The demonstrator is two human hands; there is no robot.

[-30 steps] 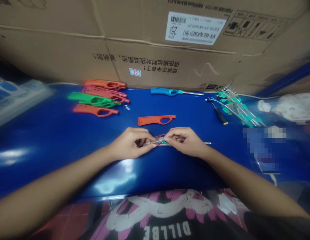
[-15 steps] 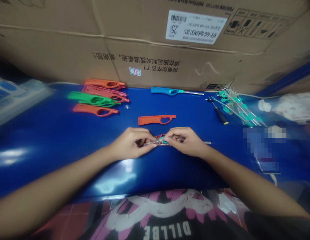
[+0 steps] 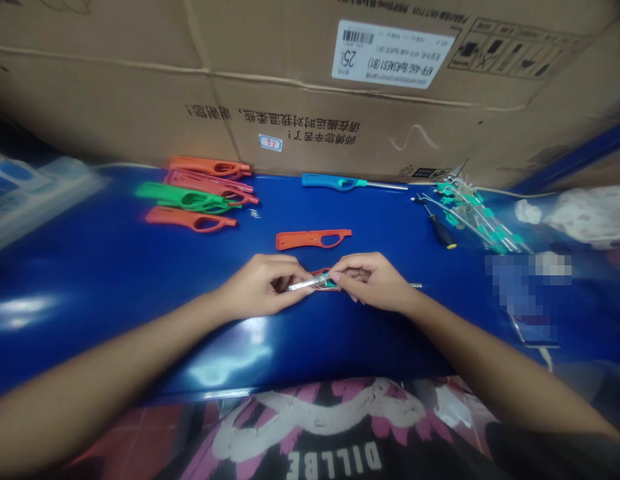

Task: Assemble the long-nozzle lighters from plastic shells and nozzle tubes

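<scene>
At the middle of the table, a partly assembled gas lighter with a red half-shell [image 3: 320, 272] lies between both hands. A teal part [image 3: 329, 283] shows in it, and a metal barrel [image 3: 417, 285] sticks out past my right hand. My left hand [image 3: 270, 285] pinches the lighter's clear, shiny fuel tank [image 3: 303, 285] between thumb and fingers. With its fingertips closed at the tank's right end, my right hand [image 3: 375, 281] grips the lighter; the exact part is hidden. Just beyond lies a loose orange half-shell [image 3: 300, 241].
Orange, red and green lighter shells [image 3: 190, 219] are piled at the back left. A blue lighter [image 3: 335, 182] lies at the back. Further right are a screwdriver [image 3: 443, 232] and several metal barrels with teal parts [image 3: 483, 210]. A cardboard box [image 3: 140, 87] stands behind.
The fuel tank shows more plainly in my left hand now, tilted slightly. My right hand's fingers have shifted a little at the tank's end. Everything else stays in place.
</scene>
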